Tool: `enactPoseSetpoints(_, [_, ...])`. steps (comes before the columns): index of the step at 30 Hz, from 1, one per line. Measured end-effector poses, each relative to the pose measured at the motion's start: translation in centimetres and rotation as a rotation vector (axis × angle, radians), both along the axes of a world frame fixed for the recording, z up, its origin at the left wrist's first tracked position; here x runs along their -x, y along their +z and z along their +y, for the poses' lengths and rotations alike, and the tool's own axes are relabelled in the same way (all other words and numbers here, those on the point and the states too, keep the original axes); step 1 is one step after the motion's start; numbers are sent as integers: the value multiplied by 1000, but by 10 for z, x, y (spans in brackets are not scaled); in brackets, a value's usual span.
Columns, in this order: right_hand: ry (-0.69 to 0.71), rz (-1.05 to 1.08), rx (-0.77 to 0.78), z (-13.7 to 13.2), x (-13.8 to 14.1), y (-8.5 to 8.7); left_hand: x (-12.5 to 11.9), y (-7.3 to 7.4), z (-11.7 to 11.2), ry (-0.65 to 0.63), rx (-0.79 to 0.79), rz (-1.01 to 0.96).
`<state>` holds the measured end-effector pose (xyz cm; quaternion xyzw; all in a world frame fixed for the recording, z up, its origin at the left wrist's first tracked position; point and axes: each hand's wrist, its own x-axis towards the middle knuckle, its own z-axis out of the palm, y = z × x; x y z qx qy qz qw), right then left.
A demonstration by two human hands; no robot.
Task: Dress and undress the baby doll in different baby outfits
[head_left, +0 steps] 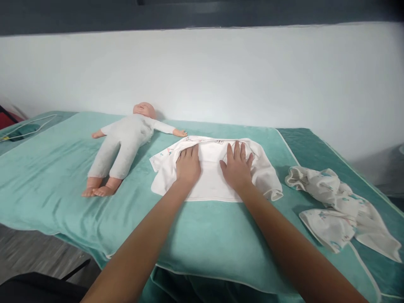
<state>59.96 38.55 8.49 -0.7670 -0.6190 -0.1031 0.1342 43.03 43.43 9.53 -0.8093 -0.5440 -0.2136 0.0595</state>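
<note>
A white baby shirt (210, 181) lies spread out on the green cloth, opened so its plain inner side faces up. My left hand (188, 164) rests on its left part, palm down, with the fingertips near a fold of the fabric. On the right part lies my right hand (236, 166), its fingers spread flat on the cloth. Small printed figures show along the shirt's left sleeve and upper edge. To the left, a baby doll (126, 134) in a white body suit lies on its back, one hand close to the shirt's upper left corner.
Crumpled printed baby clothing (344, 206) lies at the right. The green cloth (47, 176) covers the table and hangs over its front edge. A white wall (221, 75) stands behind. At the far left is a wire-like loop (31, 126) beside a red object (8, 119).
</note>
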Motion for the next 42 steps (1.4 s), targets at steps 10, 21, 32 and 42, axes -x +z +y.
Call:
enactPoseSetpoints(10, [60, -57, -130, 0, -5, 0, -13, 8, 4, 145, 133, 99])
enactPoseSetpoints(21, [40, -77, 58, 10, 0, 0, -19, -3, 24, 185, 250, -27])
enactPoseSetpoints(32, [136, 120, 99, 33, 16, -6, -20, -2, 18, 215, 206, -23])
enactPoseSetpoints(42, [66, 168, -82, 32, 12, -7, -23, -3, 31, 230, 213, 17])
